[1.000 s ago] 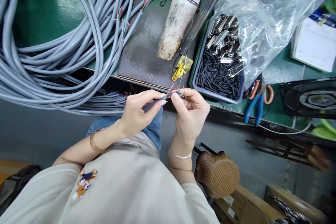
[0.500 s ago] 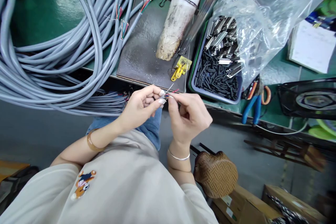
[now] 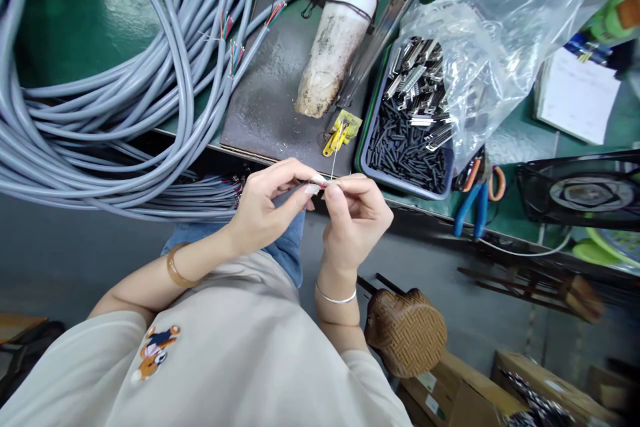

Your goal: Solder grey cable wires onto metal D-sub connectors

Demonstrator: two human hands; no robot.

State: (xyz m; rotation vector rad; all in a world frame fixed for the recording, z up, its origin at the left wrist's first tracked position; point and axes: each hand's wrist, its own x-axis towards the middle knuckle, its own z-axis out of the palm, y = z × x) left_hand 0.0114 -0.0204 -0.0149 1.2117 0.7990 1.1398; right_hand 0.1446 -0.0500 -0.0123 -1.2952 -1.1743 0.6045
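My left hand pinches the end of a grey cable between thumb and forefinger, just off the bench's front edge. Against it, my right hand is closed on the thin wires that come out of that cable end. One pale strand sticks up from between the fingertips toward the bench. The fingers hide most of the wires. Beyond my hands, small yellow snips lie on a dark board. A bundle of grey cables spreads to the left, several with coloured wire ends bared.
A blue-grey bin holds metal connectors and short black tubes, partly under a clear plastic bag. Blue-handled pliers hang by the bench edge. A wrapped white post lies across the board. A stool stands at lower right.
My right hand has drawn in closer to my left, and its fingers now cover the coloured wires. The pale strand now points more upright. The view has shifted slightly.
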